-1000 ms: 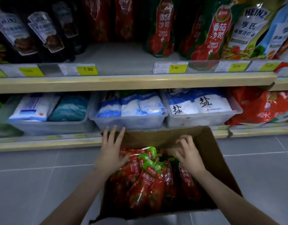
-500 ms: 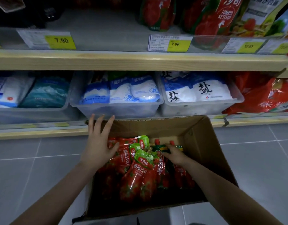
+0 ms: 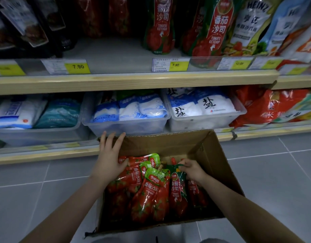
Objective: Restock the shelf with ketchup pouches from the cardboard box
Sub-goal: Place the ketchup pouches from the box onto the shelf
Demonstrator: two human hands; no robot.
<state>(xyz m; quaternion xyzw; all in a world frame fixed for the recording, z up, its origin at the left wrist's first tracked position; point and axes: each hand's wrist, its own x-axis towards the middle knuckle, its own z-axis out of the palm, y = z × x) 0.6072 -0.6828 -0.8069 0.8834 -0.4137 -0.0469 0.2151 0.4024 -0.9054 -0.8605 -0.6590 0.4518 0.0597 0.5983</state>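
Head view | red glossy ketchup pouches [image 3: 147,193] heaped in brown cardboard box [image 3: 209,149] | my left hand [image 3: 110,160] flat, fingers spread, on them | right hand [image 3: 191,168] pinching one pouch's green top [image 3: 175,166] | likely soft, slippery; grip the neck

Red-and-green ketchup pouches [image 3: 147,192], brown cardboard box [image 3: 210,149].

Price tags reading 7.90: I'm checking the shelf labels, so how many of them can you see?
2, both on the upper shelf's front rail: one price tag left of centre, the other right of centre below the ketchup pouch. Other yellow tags are blurred or read differently.
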